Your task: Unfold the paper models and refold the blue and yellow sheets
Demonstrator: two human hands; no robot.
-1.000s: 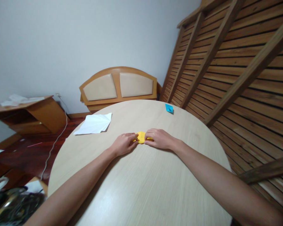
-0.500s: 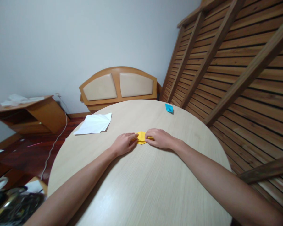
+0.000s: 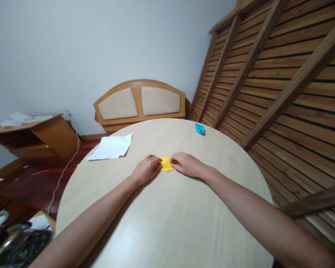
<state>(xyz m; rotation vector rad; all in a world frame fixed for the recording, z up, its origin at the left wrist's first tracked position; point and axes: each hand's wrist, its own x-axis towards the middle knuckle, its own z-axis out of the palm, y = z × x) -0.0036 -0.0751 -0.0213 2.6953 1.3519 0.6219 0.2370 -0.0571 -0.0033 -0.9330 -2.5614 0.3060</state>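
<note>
A small folded piece of yellow paper (image 3: 166, 164) lies at the middle of the round table, with creases across it and a point toward me. My left hand (image 3: 147, 169) pinches its left side, fingers curled and closed. At the right side, my right hand (image 3: 186, 163) grips the paper between thumb and fingers. The paper's two outer ends are partly hidden under my fingers. Farther off, near the table's back right edge, sits a folded blue paper piece (image 3: 200, 129).
White paper sheets (image 3: 110, 147) lie at the left of the pale round table (image 3: 167, 227). A slatted wooden panel (image 3: 290, 85) leans along the right. Behind stand a padded headboard (image 3: 139, 100) and, to the left, a wooden cabinet (image 3: 56, 134). A cable (image 3: 61, 178) crosses the floor.
My fingers have shifted slightly on the yellow paper, and the raised fold across its middle looks flatter. Both hands keep their hold; the blue piece and white sheets stay put.
</note>
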